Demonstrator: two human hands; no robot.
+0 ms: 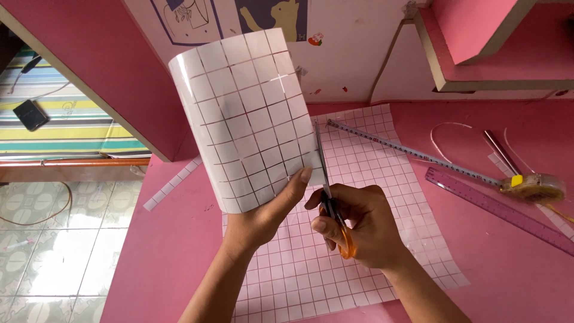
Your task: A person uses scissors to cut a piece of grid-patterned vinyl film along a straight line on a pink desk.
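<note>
The left hand (263,218) is holding up a curved sheet of white gridded film (248,113) over the middle of the pink counter (514,263); its fingers are clamped on the sheet's lower right corner, the thumb (296,182) pressing on the front face and the rest hidden behind it; the sheet is standing nearly upright, bowing toward the camera, its top edge reaching up in front of the pale back wall (353,54).

The right hand (359,227) is gripping a pair of orange-handled scissors (329,191); its fingers are closed through and around the handles; the blades are pointing up along the right edge of the sheet, touching or just beside it; whether they are cutting into it cannot be told.

Under both hands a larger gridded sheet (382,179) is lying flat on the counter, running from the back toward the near edge; a narrow gridded strip (170,185) is lying near the counter's left edge.

Toward the right side of the counter a measuring tape (412,152) is stretching diagonally from the flat sheet's back edge to its yellowish case (535,186); a purple ruler (499,209) is lying just in front of it, roughly parallel; a thin metallic rod (501,152) is lying behind the case.

Past the left edge of the counter a striped cloth (66,119) is showing with a dark phone (30,113) on it; below that is a tiled floor (54,251).
</note>
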